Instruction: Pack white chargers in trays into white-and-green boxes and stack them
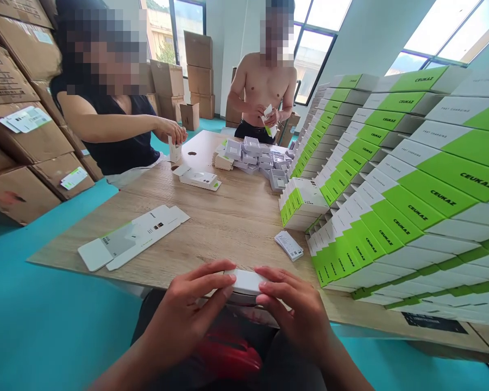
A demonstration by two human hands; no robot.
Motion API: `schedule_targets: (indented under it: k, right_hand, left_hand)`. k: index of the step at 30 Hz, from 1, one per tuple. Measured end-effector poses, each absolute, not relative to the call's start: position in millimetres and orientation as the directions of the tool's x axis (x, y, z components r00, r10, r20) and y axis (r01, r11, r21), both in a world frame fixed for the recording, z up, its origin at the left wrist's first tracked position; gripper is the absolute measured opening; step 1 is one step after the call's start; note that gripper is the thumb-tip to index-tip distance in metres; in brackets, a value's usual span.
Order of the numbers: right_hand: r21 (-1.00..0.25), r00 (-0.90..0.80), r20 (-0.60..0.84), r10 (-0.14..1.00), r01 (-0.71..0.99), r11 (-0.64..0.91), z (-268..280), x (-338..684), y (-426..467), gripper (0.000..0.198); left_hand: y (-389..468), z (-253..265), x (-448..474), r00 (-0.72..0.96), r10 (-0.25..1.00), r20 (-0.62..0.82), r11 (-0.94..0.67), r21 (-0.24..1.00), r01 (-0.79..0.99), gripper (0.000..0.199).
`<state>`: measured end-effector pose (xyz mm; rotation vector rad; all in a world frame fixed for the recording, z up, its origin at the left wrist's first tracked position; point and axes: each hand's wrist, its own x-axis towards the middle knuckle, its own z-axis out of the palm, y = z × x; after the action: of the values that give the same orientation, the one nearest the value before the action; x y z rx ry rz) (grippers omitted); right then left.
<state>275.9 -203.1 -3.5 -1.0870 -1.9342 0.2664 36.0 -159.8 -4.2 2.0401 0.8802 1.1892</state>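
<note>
Between my two hands, at the near edge of the wooden table point(228, 217), is a small white box point(246, 281). My left hand point(198, 298) grips its left end with thumb and fingers. The right end is pinched by my right hand point(295, 304). The box's underside and far side are hidden. Ahead and to the left lies a flat, unfolded white, grey and green carton point(134, 236). A small stack of printed cards point(289, 244) rests just beyond my right hand, beside tall stacks of white and green boxes point(391, 217).
Clear plastic trays point(256, 155) are heaped at the far middle, near an open white carton point(198, 177). Two people stand or sit across the table, one holding a white box point(175, 149), the other a white-green carton point(269, 122). Brown cardboard boxes point(20, 130) line the left wall.
</note>
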Motion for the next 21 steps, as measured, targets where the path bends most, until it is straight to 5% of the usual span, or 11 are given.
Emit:
schedule_targets:
  k: [4, 8, 14, 17, 21]
  right_hand:
    - [-0.424, -0.346, 0.626, 0.699, 0.601, 0.677, -9, 285, -203, 0.025]
    - [-0.425, -0.366, 0.600, 0.712, 0.608, 0.671, -12, 285, -206, 0.023]
    - [-0.487, -0.199, 0.662, 0.723, 0.619, 0.616, -5, 295, -210, 0.044]
    - [-0.502, 0.041, 0.784, 0.620, 0.629, 0.593, -2, 310, -204, 0.055]
    - [-0.654, 0.363, 0.708, 0.606, 0.660, 0.369, -31, 322, -195, 0.046]
  left_hand:
    - [-149, -22, 25, 0.500, 0.592, 0.632, -0.797, 0.554, 0.242, 0.032]
    - [-138, -49, 20, 0.540, 0.343, 0.768, -0.939, 0.297, 0.174, 0.046]
    - [-135, -34, 37, 0.477, 0.581, 0.659, -0.814, 0.485, 0.320, 0.043]
    - [-98, 5, 69, 0.481, 0.452, 0.752, -0.892, 0.362, 0.271, 0.031]
    - [-13, 44, 157, 0.466, 0.272, 0.842, -0.962, 0.240, 0.129, 0.028]
